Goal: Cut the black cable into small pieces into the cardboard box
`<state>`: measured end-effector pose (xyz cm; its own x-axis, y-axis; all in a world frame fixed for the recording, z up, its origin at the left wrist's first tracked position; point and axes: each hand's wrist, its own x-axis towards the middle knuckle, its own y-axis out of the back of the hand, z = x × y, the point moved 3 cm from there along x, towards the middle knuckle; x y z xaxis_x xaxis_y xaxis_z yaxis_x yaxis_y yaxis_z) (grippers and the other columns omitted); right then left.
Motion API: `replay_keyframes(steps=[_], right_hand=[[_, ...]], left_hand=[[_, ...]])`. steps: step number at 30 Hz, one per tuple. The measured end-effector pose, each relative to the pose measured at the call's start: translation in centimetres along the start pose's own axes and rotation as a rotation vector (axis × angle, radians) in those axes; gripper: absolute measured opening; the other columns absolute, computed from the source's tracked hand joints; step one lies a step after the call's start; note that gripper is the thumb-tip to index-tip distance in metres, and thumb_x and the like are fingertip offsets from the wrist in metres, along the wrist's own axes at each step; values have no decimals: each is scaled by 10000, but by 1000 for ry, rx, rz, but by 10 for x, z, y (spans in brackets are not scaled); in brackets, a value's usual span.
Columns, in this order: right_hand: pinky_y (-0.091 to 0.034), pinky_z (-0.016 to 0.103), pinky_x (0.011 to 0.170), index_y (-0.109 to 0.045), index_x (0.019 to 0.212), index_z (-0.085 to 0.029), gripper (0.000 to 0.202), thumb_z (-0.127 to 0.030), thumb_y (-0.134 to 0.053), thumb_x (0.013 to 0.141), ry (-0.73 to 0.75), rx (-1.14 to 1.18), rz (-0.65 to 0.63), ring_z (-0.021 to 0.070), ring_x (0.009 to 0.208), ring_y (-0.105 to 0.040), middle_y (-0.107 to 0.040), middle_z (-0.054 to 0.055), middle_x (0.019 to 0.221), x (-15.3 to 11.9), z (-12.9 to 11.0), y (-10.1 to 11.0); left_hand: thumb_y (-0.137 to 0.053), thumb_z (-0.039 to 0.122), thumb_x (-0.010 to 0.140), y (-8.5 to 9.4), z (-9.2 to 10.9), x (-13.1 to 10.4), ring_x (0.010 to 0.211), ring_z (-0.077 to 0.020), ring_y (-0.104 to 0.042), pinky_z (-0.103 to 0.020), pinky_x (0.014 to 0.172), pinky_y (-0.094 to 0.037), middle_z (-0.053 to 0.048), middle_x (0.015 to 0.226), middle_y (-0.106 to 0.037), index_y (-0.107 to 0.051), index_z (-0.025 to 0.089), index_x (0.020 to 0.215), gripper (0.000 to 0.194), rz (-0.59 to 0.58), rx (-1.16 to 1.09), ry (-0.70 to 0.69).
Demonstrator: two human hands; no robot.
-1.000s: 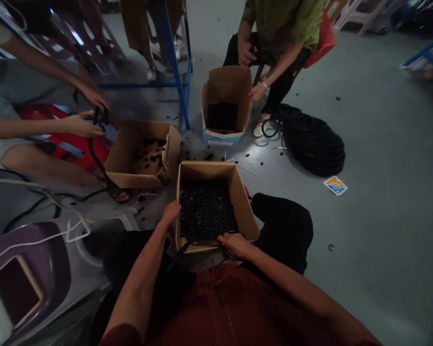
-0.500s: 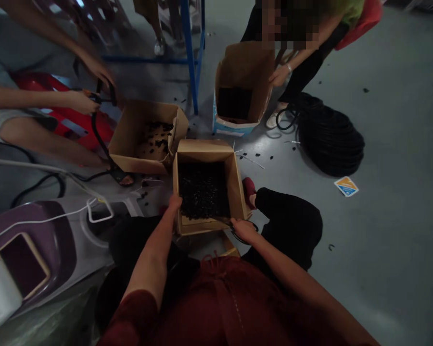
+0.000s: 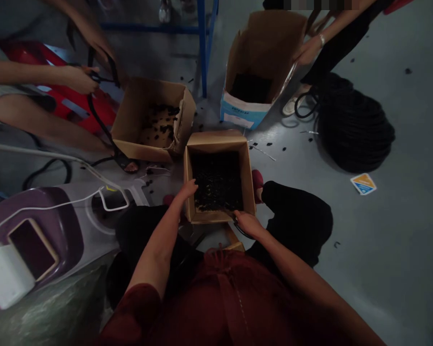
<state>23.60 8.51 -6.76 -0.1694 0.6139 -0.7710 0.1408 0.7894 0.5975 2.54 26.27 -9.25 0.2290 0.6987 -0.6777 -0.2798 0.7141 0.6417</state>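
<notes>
Between my knees stands an open cardboard box [image 3: 250,192] with many small black pieces [image 3: 216,180] in it. My left hand [image 3: 190,187] is closed over the box's left rim, its fingertips inside. At the near right corner my right hand [image 3: 247,223] is closed on a pair of scissors [image 3: 241,229]. Their dark handle loops show below the hand, and the blades point left over the black pieces, hard to make out against them.
Beyond stand a second cardboard box [image 3: 130,137] with scattered black bits and a blue-white carton [image 3: 245,113] that a co-worker's hand [image 3: 308,50] touches. Another person's hand [image 3: 81,79] holds a cutting tool and black hose. A black hose coil [image 3: 357,125] lies right; a purple stool [image 3: 54,206] carries a phone.
The view has shifted, so the boxes and coil sit farther right and the far things higher. My left fingers reach a little farther over the rim. The scissors remain in my right hand.
</notes>
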Motion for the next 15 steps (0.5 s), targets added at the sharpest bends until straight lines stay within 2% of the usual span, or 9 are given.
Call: replay_keyframes(steps=[4, 5, 7, 10, 12, 15], right_hand=[[-341, 243, 643, -434, 1143, -194, 299, -307, -444, 867, 12, 165, 36, 202, 879, -612, -653, 101, 978, -2, 5, 17], [-337, 238, 639, -431, 1143, -189, 320, -322, -471, 855, 19, 206, 48, 201, 874, -611, -654, 98, 967, -2, 5, 22], [-336, 229, 634, -431, 1139, -183, 344, -338, -499, 840, 42, 274, 80, 198, 874, -608, -654, 89, 949, -1, 5, 34], [-338, 220, 626, -451, 1108, -203, 320, -360, -506, 835, 73, 301, 115, 190, 858, -603, -653, 64, 934, 3, 5, 55], [-340, 221, 621, -466, 1082, -207, 308, -369, -520, 825, 78, 256, 124, 191, 825, -606, -654, 61, 903, 6, 5, 74], [-340, 240, 616, -472, 1081, -196, 333, -395, -526, 819, 94, 156, 195, 213, 811, -607, -655, 80, 900, 11, 6, 107]], left_hand=[[-421, 242, 846, 33, 19, -18, 1116, -171, -517, -239, 928, -373, -93, 1232, -565, -504, 133, 1241, 418, 43, 19, -126], [-393, 262, 862, 40, 25, -27, 1118, -183, -519, -252, 931, -371, -98, 1216, -576, -539, 133, 1205, 394, 78, 75, -184], [-329, 330, 893, 45, 34, -51, 1061, -229, -558, -310, 913, -387, -129, 1085, -636, -636, 130, 1052, 400, 51, 230, -205], [-361, 515, 854, 27, 39, -87, 1012, -320, -578, -390, 857, -418, -207, 1005, -643, -681, 100, 936, 530, -67, 395, -102], [-443, 589, 785, 0, 38, -105, 1001, -357, -579, -413, 834, -433, -239, 994, -638, -692, 91, 920, 572, -213, 421, -70], [-493, 635, 723, -40, 32, -118, 996, -384, -580, -433, 810, -449, -253, 1008, -635, -696, 97, 943, 615, -434, 472, -87]])
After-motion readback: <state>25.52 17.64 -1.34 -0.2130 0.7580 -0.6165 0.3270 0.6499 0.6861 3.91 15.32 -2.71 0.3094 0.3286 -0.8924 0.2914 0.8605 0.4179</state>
